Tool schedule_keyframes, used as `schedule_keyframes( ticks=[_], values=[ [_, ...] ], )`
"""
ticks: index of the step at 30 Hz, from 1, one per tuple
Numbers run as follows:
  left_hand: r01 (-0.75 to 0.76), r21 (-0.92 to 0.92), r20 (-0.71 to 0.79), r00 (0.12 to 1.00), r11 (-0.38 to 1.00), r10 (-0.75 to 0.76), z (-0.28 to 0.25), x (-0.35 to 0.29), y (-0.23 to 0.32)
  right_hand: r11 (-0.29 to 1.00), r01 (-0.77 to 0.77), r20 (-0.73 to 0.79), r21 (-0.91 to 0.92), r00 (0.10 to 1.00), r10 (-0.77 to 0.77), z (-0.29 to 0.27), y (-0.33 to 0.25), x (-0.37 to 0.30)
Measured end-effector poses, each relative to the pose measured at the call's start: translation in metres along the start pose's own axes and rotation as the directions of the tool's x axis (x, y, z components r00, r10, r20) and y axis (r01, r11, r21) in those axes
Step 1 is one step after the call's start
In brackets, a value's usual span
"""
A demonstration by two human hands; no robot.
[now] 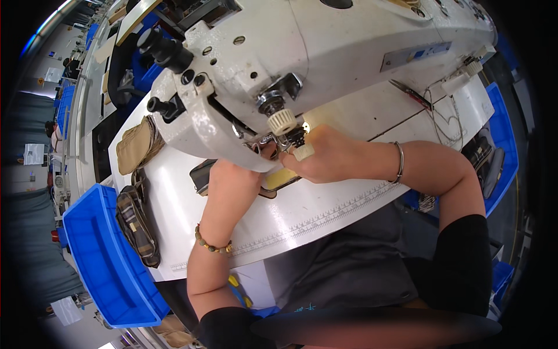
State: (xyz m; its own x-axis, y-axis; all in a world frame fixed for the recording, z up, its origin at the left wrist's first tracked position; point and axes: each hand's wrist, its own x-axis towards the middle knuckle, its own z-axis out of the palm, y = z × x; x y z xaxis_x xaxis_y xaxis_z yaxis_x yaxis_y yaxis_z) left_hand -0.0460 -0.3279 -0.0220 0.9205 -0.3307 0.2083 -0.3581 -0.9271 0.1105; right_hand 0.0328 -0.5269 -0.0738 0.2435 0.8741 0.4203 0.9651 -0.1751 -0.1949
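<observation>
Under the head of a white sewing machine (244,64), a small sewn piece with a yellow panel and dark edging (280,179) lies on the white table. My left hand (237,183) is curled over it from the left, its fingertips partly hidden by the machine head. A dark grey end (201,176) sticks out past that hand; whether it belongs to the same piece is unclear. My right hand (323,153) is closed at the piece's right side, close to the needle area. Machine parts cover the exact grip of its fingertips.
On the table's left lie stacked tan pieces (138,145) and a plaid pouch-like piece (136,218). Blue bins stand at left (113,262) and right (504,145). Tweezers (411,95) and loose thread (450,125) lie at right. A ruler strip (325,210) follows the front edge.
</observation>
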Motion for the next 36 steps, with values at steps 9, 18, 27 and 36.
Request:
schedule_keyframes(
  ticks=[9, 18, 27, 36],
  values=[
    [0.2, -0.356, 0.067, 0.98, 0.913, -0.188, 0.014, -0.019, -0.05, 0.999, -0.03, -0.191, 0.028, 0.981, 0.035, 0.006, 0.0, 0.007],
    [0.059, -0.045, -0.2, 0.978, 0.997, -0.067, 0.02, -0.01, -0.039, 0.966, -0.08, 0.174, 0.246, 0.984, 0.038, -0.007, -0.007, 0.008],
    [-0.135, 0.037, -0.256, 0.956, 0.99, 0.14, 0.007, -0.001, -0.012, 0.985, 0.172, -0.194, 0.003, 0.966, -0.168, -0.012, -0.011, 0.008],
    [-0.089, -0.152, -0.167, 0.984, 0.984, 0.063, 0.016, -0.005, -0.012, 0.985, 0.151, -0.187, -0.086, 0.968, -0.165, -0.011, -0.014, -0.005]
  ],
)
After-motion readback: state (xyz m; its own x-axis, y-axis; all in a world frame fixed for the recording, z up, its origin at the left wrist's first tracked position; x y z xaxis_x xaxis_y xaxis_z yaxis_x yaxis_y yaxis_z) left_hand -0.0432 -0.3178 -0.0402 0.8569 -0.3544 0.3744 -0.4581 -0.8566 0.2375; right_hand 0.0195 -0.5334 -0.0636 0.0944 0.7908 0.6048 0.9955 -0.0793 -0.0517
